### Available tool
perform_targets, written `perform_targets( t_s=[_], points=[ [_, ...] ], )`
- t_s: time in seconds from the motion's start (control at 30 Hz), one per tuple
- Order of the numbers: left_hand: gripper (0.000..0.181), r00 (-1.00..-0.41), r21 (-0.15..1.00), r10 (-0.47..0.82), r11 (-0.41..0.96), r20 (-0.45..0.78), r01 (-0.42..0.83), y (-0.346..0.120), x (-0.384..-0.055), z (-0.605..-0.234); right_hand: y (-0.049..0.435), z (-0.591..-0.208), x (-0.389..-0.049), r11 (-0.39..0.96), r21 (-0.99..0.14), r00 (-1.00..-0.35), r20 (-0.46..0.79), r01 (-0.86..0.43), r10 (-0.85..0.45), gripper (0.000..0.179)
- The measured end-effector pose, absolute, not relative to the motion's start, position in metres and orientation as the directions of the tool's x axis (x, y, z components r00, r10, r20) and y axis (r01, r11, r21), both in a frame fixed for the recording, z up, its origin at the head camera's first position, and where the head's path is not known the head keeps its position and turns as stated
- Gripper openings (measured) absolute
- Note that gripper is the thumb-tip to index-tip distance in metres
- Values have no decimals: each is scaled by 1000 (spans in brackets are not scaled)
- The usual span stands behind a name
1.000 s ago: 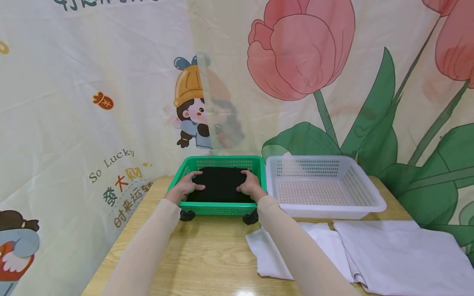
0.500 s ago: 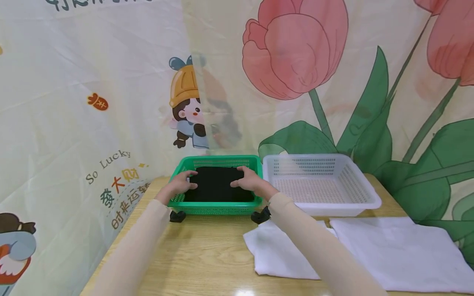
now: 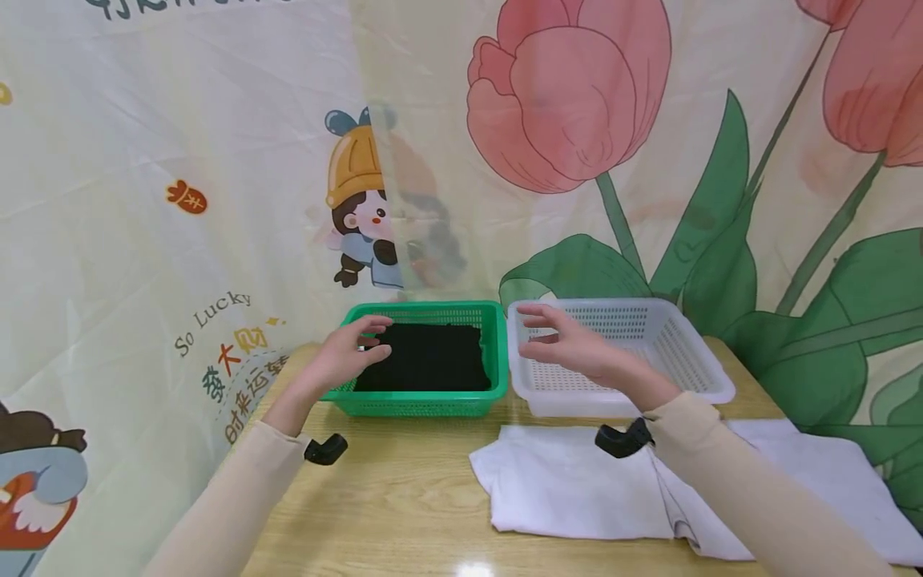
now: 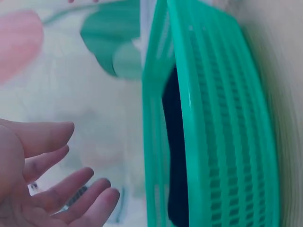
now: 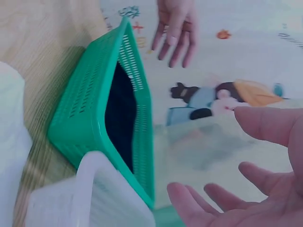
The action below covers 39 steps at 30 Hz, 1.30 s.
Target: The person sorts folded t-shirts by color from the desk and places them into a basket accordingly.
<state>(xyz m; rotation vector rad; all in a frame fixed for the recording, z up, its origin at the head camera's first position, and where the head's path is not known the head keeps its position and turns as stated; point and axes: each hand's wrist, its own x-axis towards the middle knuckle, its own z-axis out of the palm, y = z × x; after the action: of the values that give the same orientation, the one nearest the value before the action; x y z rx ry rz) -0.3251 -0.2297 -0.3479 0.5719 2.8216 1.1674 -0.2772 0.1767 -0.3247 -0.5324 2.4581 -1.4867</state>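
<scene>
A folded black cloth (image 3: 425,358) lies flat inside the green plastic basket (image 3: 418,397). My left hand (image 3: 346,353) hovers over that basket's left side, fingers parted and holding nothing; in the left wrist view the same hand (image 4: 52,184) is apart from the rim. Over the left part of the white basket (image 3: 634,398) is my right hand (image 3: 577,346), with relaxed, spread fingers and nothing in them. The right wrist view shows this hand (image 5: 255,184) in the air, clear of both baskets.
Two folded white cloths, a nearer one (image 3: 570,481) and one further right (image 3: 815,473), lie on the wooden table (image 3: 389,489) in front of the white basket. A printed curtain (image 3: 433,160) hangs right behind the baskets.
Both hands have let go of the black cloth and risen out of the green basket. The right hand has moved right, over the white basket; the left has drawn back slightly left.
</scene>
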Motion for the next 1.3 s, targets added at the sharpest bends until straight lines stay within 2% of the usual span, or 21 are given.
perform_targets(
  t_s=[0.2,0.33,0.53,0.7,0.97,1.3],
  points=[
    [47,-905,741,413,575,102,346,-213,-284,-360,235,-330,-230,417,-883,-918,40,-217,-395,74],
    [43,-888,775,450,528,92,348,-199,-268,-379,273,-344,-205,441,-873,-931,41,-210,-361,71],
    [44,-858,827,512,467,37,314,-174,-253,-410,310,-377,-177,447,-889,-946,-54,-101,-320,74],
    [47,-846,862,532,439,-22,254,-155,-245,-435,323,-407,-163,411,-912,-933,-159,14,-323,75],
    [60,-812,912,567,392,-137,119,-130,-235,-456,329,-442,-154,349,-934,-908,-214,81,-361,74],
    [75,-789,948,565,312,-240,-65,-106,-237,-464,324,-450,-155,443,-878,-886,-340,180,-314,77]
  ],
)
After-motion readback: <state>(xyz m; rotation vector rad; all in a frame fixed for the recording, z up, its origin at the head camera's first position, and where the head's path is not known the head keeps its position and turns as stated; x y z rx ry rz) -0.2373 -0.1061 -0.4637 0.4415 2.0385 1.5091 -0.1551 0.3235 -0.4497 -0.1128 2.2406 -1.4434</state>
